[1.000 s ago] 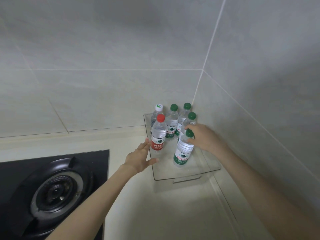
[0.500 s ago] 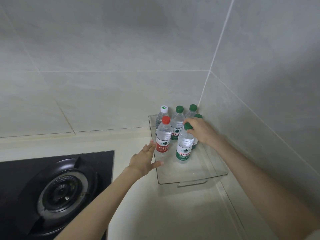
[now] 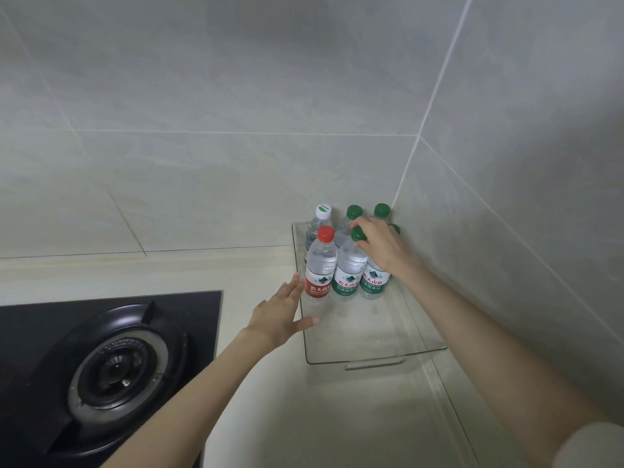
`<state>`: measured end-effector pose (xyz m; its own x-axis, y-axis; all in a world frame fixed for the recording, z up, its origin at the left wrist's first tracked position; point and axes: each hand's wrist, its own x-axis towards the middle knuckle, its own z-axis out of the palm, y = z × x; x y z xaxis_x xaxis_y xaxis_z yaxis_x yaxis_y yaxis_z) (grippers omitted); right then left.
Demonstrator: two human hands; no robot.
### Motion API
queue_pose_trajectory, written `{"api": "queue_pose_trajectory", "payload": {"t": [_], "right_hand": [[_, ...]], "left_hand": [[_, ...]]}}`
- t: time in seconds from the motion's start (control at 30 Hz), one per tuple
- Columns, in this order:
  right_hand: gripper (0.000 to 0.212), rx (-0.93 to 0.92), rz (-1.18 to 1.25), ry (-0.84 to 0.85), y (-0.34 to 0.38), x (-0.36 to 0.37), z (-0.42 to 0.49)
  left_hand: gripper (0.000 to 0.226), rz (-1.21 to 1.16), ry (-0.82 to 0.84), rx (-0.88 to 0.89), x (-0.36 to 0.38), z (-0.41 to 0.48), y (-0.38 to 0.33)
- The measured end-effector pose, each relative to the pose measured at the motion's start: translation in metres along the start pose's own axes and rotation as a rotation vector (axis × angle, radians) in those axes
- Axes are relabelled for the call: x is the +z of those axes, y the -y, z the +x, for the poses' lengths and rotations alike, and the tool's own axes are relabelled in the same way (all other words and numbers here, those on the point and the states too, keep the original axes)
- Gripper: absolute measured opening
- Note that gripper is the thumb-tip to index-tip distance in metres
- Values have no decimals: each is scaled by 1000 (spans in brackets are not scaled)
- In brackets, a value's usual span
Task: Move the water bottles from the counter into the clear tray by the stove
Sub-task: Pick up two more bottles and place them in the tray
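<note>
Six bottles (image 3: 373,280) stand upright in the tray (image 3: 371,356), crowded at its 12 o'clock end; none shows on the counter (image 3: 304,417). The right hand (image 3: 385,251) pinches the cap of the middle front bottle (image 3: 347,270), fingers curled round it; the left hand (image 3: 280,315), fingers straight, presses the tray's 9 o'clock side. My worry: a sideways tug on release could tip that bottle into the red-capped bottle (image 3: 320,265) at its 9 o'clock; packed so close, tall bottles would topple together; a hard left push could skid the tray.

A black glass gas hob (image 3: 192,309) with a round burner (image 3: 116,369) sits in the pale counter (image 3: 270,420) below grey tiled walls (image 3: 236,96).
</note>
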<state>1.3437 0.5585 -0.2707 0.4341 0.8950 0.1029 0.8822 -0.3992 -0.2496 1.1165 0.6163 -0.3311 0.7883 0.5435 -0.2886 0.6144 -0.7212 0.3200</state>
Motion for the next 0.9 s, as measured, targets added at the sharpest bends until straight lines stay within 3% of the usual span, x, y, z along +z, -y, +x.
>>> {"api": "queue_pose_trajectory", "payload": {"t": [0.13,0.33,0.5,0.67,0.9], "right_hand": [[44,44,81,-58,-1,6,-3],[65,59,175,64,7,-2,-19],[62,49,153,18,26,-25,-59],[50,68,275,-114,55,-41,-105],[43,121,573,-200,99,-50,-160]], "left_hand": [[84,9,10,-5,-1,-2,-2],[84,45,38,-26,-1,-4,-3],[77,40,20,-28,2,-13,-2],[69,-219,-178,32,-14,-44,-1],[58,-289,-471,86,-50,-106,9]]}}
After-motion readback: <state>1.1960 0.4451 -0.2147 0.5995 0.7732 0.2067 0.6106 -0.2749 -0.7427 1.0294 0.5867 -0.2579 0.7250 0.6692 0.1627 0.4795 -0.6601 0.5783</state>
